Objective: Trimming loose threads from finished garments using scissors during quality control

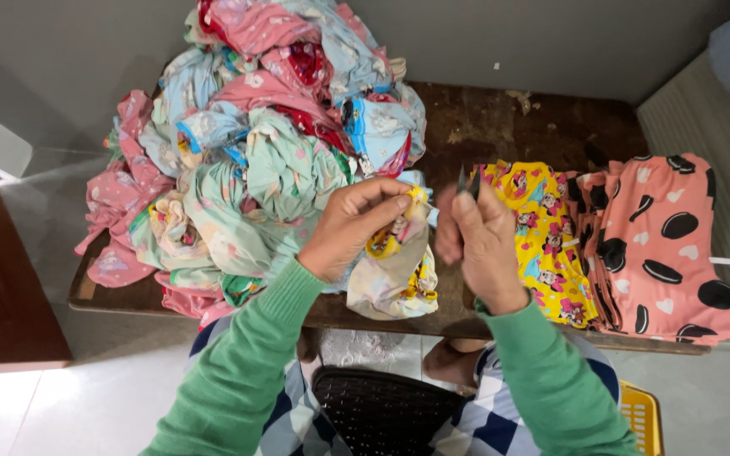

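My left hand (355, 226) pinches the top of a small printed garment (399, 270) with yellow trim, which hangs over the front edge of the dark wooden table (500, 127). Just to its right, my right hand (482, 241) is closed around a small pair of thread snips (468, 180), whose dark blades point up beside the garment's top. Both arms wear green sleeves.
A big heap of crumpled children's clothes (264, 127) covers the table's left half. Folded yellow printed garments (547, 236) and pink ones with black ovals (669, 245) lie stacked at the right. A black stool (382, 409) and a yellow crate (644, 414) stand below.
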